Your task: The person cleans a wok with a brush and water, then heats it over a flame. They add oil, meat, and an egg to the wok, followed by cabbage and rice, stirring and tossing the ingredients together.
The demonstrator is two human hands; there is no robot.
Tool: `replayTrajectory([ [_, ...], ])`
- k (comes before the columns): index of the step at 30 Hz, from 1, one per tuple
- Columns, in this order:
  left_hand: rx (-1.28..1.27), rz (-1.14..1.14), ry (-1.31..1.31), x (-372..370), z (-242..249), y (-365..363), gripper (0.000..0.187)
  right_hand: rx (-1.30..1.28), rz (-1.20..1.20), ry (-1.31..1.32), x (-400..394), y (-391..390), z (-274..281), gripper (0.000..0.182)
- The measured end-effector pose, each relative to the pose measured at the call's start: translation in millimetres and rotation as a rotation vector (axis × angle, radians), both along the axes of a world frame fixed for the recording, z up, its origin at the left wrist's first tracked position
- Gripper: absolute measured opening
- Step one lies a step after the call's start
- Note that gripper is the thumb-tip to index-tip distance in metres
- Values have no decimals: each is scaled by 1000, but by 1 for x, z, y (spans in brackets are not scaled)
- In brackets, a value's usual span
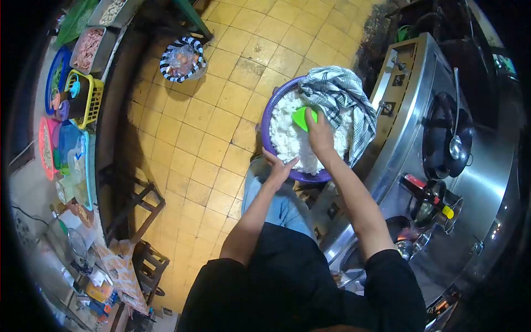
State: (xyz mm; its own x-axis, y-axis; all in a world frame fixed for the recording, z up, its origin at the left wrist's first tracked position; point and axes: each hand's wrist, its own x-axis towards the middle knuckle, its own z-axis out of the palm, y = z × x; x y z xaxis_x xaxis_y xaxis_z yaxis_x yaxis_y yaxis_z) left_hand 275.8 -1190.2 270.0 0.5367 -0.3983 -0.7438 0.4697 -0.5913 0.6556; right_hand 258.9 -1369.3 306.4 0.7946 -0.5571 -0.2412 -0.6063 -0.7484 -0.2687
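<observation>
A purple basin (266,128) full of white, rice-like grains (285,119) is in front of me, beside the stove. My right hand (319,130) is closed on a bright green plastic scoop (301,118), which touches the white grains; part of it is hidden under my fingers. At the near left side of the basin, my left hand (280,167) grips the rim, thumb and fingers apart. A black-and-white checked cloth (354,99) is bunched over the basin's far right side and hangs over its edge.
To the right runs a steel stove counter (381,171) with a black wok (442,133), a ladle (456,141) and a yellow-capped bottle (426,191). A lined bin (182,62) stands on the yellow tiles. Along the left, a table carries trays and a yellow basket (95,102).
</observation>
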Motion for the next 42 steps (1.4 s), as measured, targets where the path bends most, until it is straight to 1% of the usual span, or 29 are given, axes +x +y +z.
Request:
replayTrajectory([
  [1, -22, -12, -64, 1, -6, -1, 130, 0, 1, -3, 3, -1, 0, 56],
  [3, -11, 35, -27, -2, -13, 1, 130, 63, 81, 173, 1, 4, 0, 57],
  [4, -96, 69, 18, 0, -16, 1, 131, 167, 37, 111, -2, 3, 7, 62],
  [6, -180, 95, 61, 4, -16, 3, 133, 203, -27, 62, -24, -4, -5, 61],
  [8, -1, 18, 53, 7, -7, -1, 129, 263, -109, -139, -54, -14, -22, 65],
  [9, -6, 21, 53, 5, -13, -1, 129, 502, -350, -121, -65, -17, -19, 62],
  [11, -123, 99, 64, -1, -30, 4, 129, 832, -611, -398, -98, -23, -44, 64],
  [12, -64, 50, 73, -1, -27, 3, 129, 828, -611, -395, -98, -23, -42, 64],
  [14, -46, 26, 71, 8, -8, -2, 129, 743, -1036, -598, -92, -17, -34, 72],
  [15, -22, -10, 67, 9, -1, -1, 129, 743, -1047, -590, -86, -13, -35, 72],
  [16, -30, 4, 32, 5, -16, 1, 130, 230, -845, -513, -71, -14, -39, 75],
  [17, -28, -6, 28, 8, -9, -2, 130, -263, -609, -418, -54, -15, -46, 78],
  [18, 2, -37, 38, 13, 5, -5, 130, -390, -523, -385, -39, -12, -53, 82],
  [19, 35, -69, 50, 15, 12, -6, 130, -387, -538, -386, -26, -7, -45, 82],
  [21, 78, -88, 53, 15, 5, -6, 127, 59, -774, -111, -4, -6, -10, 84],
  [22, 70, -59, 133, 12, -12, -2, 124, 28, -655, -172, -11, -8, -7, 78],
  [23, 62, -29, 219, 2, -38, 5, 121, 28, -670, -163, -15, -11, -1, 78],
  [24, -84, 8, 323, -20, -116, 26, 115, 43, -595, -49, -17, -18, 5, 74],
  [25, -83, 2, 333, -17, -117, 29, 115, 60, -517, 66, -20, -24, 7, 70],
  [27, -349, -95, 790, 5, -92, 25, 112, 82, -498, 44, -31, -26, 1, 64],
  [28, -135, 73, 515, 5, -40, 7, 97, 102, -464, 85, -36, -26, -4, 63],
  [29, -132, 58, 511, 12, -23, 2, 97, 127, -431, 127, -41, -23, -10, 62],
  [31, -147, -8, 596, 16, -10, 0, 77, 111, -399, 164, -46, -14, -17, 61],
  [32, -161, -45, 737, -1, -94, 28, 64, 125, -344, 175, -45, -8, -15, 62],
  [35, -264, -92, 754, 19, -31, 11, 68, 124, -278, 198, -43, -3, -13, 62],
  [36, -205, -132, 654, 9, -85, 25, 129, 141, -204, 213, -43, -3, -14, 61],
  [37, -209, -142, 647, 12, -84, 22, 129, 156, -128, 227, -41, -4, -14, 59],
  [39, -341, -179, 749, 21, -71, 16, 127, 192, -135, 151, -39, -9, -9, 57],
  [42, -530, -250, 914, 31, -48, 10, 124, 379, -82, 197, -43, -24, -13, 61],
])
